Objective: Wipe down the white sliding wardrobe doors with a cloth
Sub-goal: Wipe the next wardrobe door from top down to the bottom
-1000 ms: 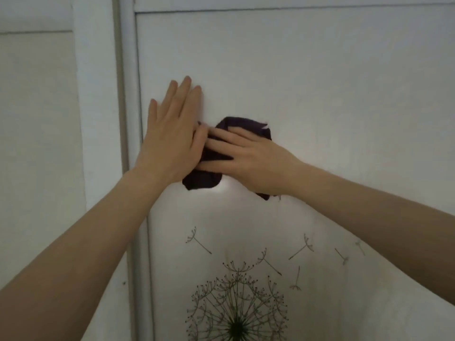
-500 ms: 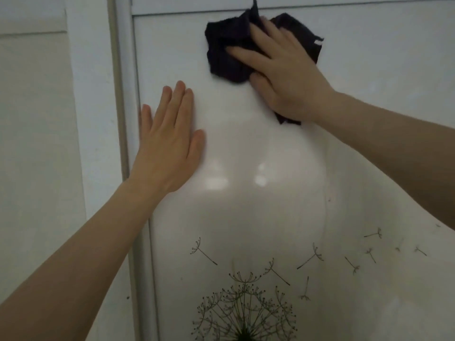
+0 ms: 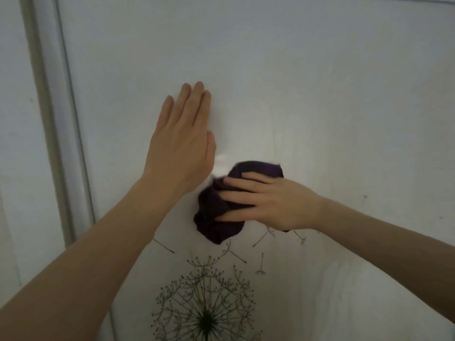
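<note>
**Wipe stroke in hand, just above the dandelion**

Your right hand presses the crumpled dark purple cloth with spread, flat fingers against the glossy white sliding wardrobe door, just above the black dandelion print. Your left hand lies flat on the door, up and left of the print, fingers straight and together, holding nothing.

Judgement: mid-panel wiping. The next stroke calls for even pressure, down across the print or out to its right.

Your right thumb is hidden, the cloth edges are blurred, and the door's lower and right parts are cut off.
</note>
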